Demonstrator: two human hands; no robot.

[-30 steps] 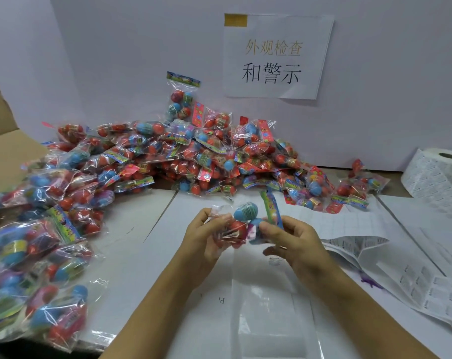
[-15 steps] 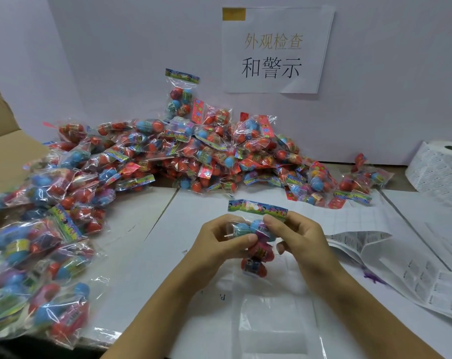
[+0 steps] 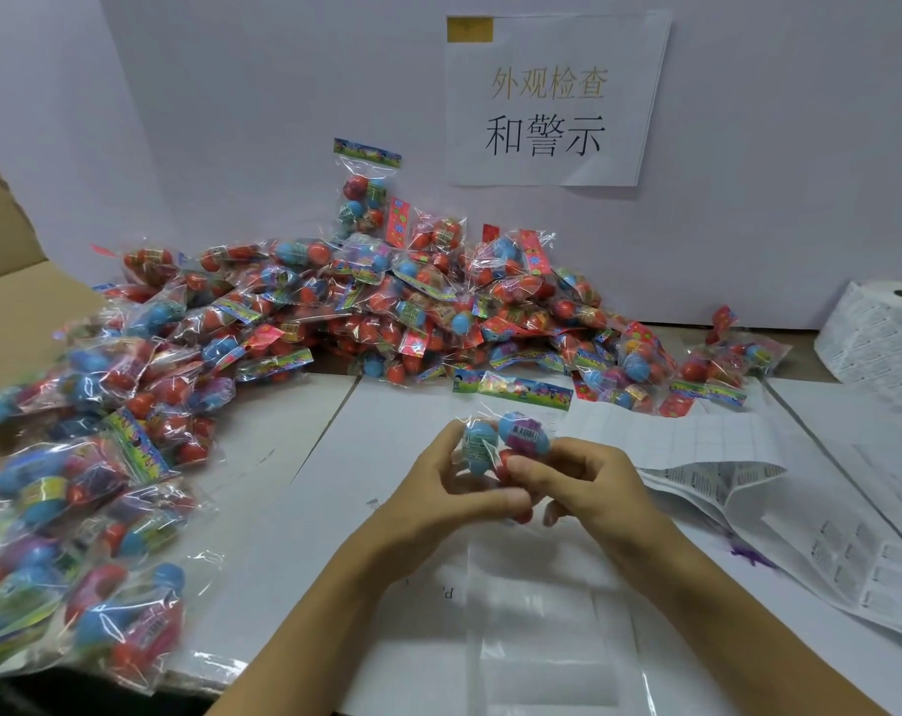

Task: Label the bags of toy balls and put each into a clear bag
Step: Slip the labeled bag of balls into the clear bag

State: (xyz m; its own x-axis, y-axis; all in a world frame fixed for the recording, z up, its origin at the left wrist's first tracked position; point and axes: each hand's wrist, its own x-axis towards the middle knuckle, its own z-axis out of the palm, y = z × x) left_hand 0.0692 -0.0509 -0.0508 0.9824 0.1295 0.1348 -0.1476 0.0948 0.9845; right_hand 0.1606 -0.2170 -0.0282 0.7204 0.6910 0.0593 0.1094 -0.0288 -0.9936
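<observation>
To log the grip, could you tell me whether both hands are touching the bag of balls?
Touching. The head view shows the left hand and right hand both curled round the bag of balls, held above the table.

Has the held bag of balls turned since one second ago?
Yes. The bag held by both hands now stands upright, header toward the wall sign; earlier it pointed right.

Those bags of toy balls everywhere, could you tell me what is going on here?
A person holds one bag of toy balls upright in both hands, left hand and right hand, above a clear bag lying flat on the table. A big pile of bags waits behind, with a label roll at right.
</observation>
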